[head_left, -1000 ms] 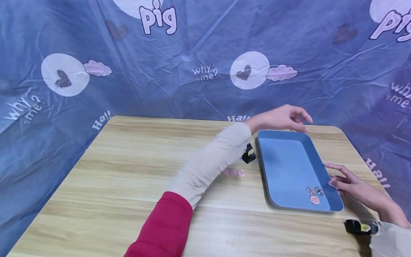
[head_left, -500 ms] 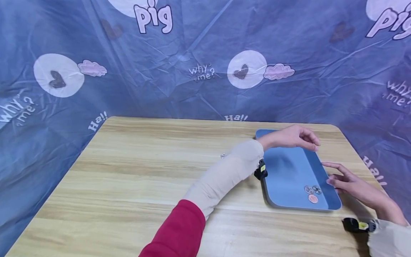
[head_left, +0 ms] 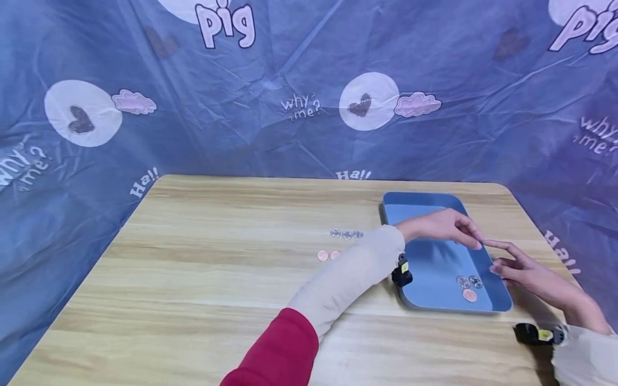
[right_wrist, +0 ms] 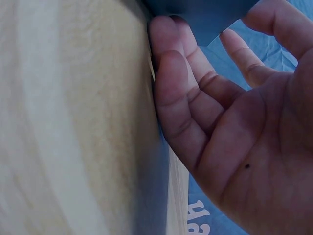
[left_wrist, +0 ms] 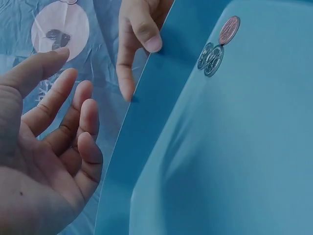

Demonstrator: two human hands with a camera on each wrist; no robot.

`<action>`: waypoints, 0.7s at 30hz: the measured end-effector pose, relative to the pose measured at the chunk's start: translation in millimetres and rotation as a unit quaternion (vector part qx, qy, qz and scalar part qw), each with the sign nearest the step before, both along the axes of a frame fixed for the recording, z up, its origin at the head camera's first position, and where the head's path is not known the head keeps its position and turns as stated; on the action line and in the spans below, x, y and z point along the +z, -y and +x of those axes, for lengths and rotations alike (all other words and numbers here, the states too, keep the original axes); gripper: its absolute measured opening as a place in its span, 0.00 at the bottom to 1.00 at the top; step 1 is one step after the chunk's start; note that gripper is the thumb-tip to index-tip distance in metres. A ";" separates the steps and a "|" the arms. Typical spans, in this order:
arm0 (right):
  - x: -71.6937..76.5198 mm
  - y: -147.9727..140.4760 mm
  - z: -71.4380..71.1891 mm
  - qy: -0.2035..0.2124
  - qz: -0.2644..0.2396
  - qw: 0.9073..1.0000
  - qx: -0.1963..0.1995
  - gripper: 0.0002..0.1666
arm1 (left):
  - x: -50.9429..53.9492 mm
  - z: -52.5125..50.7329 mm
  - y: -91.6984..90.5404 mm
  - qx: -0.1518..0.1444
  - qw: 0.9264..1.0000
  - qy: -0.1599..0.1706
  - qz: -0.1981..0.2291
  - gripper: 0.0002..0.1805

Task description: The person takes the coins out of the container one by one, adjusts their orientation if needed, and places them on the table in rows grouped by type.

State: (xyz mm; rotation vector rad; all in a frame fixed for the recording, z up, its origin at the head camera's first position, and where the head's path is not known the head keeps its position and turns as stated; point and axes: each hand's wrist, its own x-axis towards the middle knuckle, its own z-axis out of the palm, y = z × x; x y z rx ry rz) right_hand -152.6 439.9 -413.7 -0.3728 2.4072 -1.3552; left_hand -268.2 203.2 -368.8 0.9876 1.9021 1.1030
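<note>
Left grip [head_left: 445, 226] hangs relaxed; right grip [head_left: 531, 277] holds the blue rectangular tray [head_left: 432, 287]; blue cloth [head_left: 232, 128] reads "pig", "why me?", "Ha!!"

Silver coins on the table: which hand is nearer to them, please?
Left. The left hand hangs above the tray, to the right of the silver coins; the right hand is farther away, at the tray's right wall.

Tray [left_wrist: 146, 117] cropped in left-wrist view, coin markings [head_left: 469, 295] illegible
</note>
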 end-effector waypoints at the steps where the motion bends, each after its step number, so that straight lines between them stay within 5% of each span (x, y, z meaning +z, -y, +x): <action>1: 0.3 -0.8 -0.1 0.000 -0.002 1.000 -0.001 0.37 | -0.8 1.4 -1.6 -0.002 1.000 0.003 -0.001 0.14; 11: 0.0 -1.6 -0.4 0.000 -0.048 0.999 0.020 0.37 | -5.2 9.1 -14.9 -0.042 0.999 0.013 -0.032 0.14; 21: -2.4 -0.2 -1.9 0.007 -0.065 0.998 0.023 0.37 | -10.7 10.3 -22.7 -0.051 0.997 0.006 -0.060 0.16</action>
